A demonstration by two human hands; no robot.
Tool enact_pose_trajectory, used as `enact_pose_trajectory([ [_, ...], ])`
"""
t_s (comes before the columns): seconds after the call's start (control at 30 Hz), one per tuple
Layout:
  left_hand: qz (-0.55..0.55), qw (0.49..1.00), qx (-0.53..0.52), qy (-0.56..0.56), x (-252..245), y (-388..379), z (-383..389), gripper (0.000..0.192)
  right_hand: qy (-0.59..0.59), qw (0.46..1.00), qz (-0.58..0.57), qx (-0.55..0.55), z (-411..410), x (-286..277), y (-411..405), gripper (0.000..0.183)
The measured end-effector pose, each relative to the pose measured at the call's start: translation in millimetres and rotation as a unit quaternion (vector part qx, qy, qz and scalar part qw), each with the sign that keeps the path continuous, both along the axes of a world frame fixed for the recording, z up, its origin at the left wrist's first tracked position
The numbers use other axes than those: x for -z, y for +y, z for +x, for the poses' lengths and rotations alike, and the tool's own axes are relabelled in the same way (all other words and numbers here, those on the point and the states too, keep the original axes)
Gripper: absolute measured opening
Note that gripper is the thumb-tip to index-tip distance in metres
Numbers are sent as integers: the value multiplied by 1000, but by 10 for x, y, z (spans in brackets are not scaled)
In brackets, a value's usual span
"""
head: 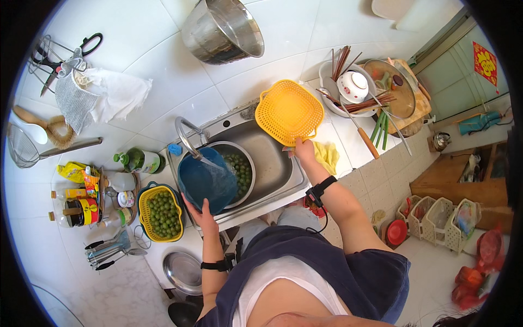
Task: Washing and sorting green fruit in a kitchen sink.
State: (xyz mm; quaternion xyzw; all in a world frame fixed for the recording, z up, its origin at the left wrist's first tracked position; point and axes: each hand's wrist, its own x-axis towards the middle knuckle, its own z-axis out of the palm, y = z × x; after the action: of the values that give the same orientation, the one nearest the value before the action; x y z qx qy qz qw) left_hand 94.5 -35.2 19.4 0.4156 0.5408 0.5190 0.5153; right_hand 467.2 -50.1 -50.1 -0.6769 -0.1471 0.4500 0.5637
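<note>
My left hand (203, 216) grips the near rim of a dark blue plastic basin (200, 180), tilted under the running faucet (184, 133). Water streams into it. Beneath the basin, a round metal bowl (252, 163) stands in the sink with round green fruit (242, 173) in water; the basin hides part of it. With my right hand (304, 149) I hold a yellow perforated plastic basket (290, 110) by its near handle, over the sink's right end. Left of the sink, another yellow basket (143, 204) full of green fruit sits inside a dark teal basin.
The stainless sink (269, 151) has a raised rim. On the right counter are a yellow cloth (327, 157), a bowl with chopsticks (327, 73) and a pan lid (402, 98). Bottles (81, 212) and a green soap bottle (143, 160) stand left. A metal pot (220, 32) hangs above.
</note>
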Motion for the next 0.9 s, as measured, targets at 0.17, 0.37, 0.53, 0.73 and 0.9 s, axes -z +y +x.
enact_pose_trajectory([
  [0.17, 186, 910, -22, 369, -205, 24, -32, 79, -293, 946, -137, -27, -5, -2, -155, 40],
  [0.37, 220, 876, -65, 424, -419, -39, -184, 90, -366, 926, -94, 21, -250, 28, -196, 42],
  [0.53, 235, 854, -89, 456, -441, -112, -306, 92, -383, 910, -151, -45, -253, 159, -251, 40],
  [0.73, 143, 982, -39, 121, -301, -133, -320, 73, -212, 964, -86, -134, -349, -257, -252, 38],
  [0.9, -52, 988, -43, -142, -11, -165, -334, 56, -129, 952, -115, -254, -478, -954, -225, 37],
])
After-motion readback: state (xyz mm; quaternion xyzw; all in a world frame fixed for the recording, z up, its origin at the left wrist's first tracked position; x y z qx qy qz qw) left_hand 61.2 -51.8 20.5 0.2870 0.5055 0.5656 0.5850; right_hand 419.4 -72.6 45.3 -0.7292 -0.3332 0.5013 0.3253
